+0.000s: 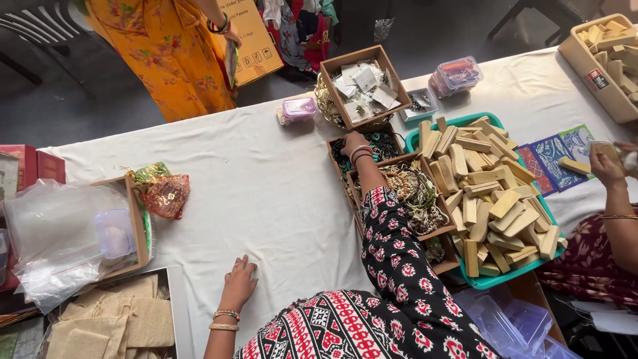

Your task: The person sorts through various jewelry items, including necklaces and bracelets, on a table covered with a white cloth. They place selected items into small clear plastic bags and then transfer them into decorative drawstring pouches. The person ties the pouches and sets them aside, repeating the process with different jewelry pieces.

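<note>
My left hand (238,282) rests flat on the white tablecloth (266,193) and holds nothing; bangles ring its wrist. My right arm, in a black, red and white patterned sleeve, stretches forward. My right hand (354,142) dips into a brown cardboard box of dark green bangles (385,145). Its fingers are buried among them, so its grip is hidden. Just right of that arm, another cardboard box holds cream and brass bead strings (419,193).
A teal tray (417,136) piled with wooden blocks sits right of the boxes. A co-worker's hand (606,166) at the right holds a block. A person in an orange dress (169,53) stands behind the table. Plastic bags (60,239) and jute pouches (113,319) lie left.
</note>
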